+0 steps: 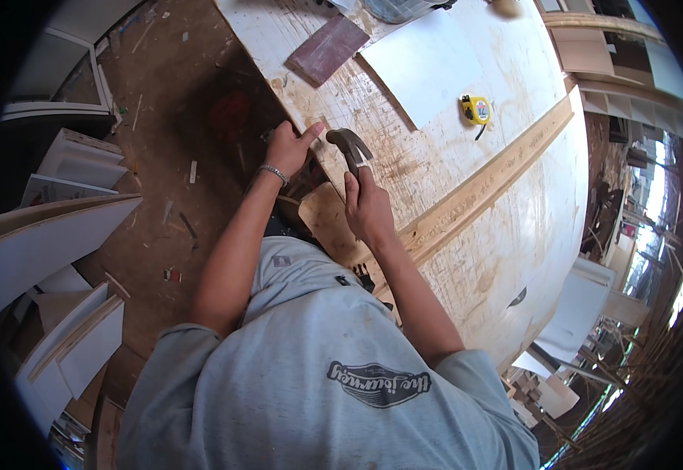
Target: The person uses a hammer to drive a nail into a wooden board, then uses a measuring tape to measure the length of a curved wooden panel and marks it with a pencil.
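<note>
My right hand is wrapped around the handle of a claw hammer, whose curved dark head lies over the left edge of the worktable. Close to the hammer head, my left hand is closed at that same edge, its thumb reaching onto the tabletop. The left fingers are curled and partly hidden, so what they grip, if anything, cannot be made out. Below the edge, between my forearms, a pale brown wooden piece shows in part.
A long wooden strip crosses the worktable diagonally. Beyond my hands are a white panel, a reddish-brown block and a yellow tape measure. White boards stand at the left, beside a floor strewn with scraps.
</note>
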The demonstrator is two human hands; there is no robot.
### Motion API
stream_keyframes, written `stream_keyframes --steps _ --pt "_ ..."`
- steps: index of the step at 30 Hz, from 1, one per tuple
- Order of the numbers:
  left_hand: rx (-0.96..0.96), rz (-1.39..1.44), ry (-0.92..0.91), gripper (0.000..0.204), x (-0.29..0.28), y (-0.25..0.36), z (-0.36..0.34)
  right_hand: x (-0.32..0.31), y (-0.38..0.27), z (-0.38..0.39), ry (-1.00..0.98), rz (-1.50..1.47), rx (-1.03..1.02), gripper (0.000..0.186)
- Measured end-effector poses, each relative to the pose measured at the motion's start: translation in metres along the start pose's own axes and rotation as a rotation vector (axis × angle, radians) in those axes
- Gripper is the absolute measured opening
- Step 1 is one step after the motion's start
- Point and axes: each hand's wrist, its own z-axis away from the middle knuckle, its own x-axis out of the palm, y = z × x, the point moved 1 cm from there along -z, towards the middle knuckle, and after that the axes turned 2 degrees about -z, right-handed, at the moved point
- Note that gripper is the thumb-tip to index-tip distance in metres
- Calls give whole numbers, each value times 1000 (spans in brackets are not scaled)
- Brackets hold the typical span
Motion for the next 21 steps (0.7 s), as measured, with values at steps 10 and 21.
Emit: stream_keyframes --steps 10,21 --pt "19 109 14 50 0 3 3 1 -3 -3 -31 29 -10 29" --pt "-16 14 -13 50 -3 10 4 11 12 -4 -35 37 -3 30"
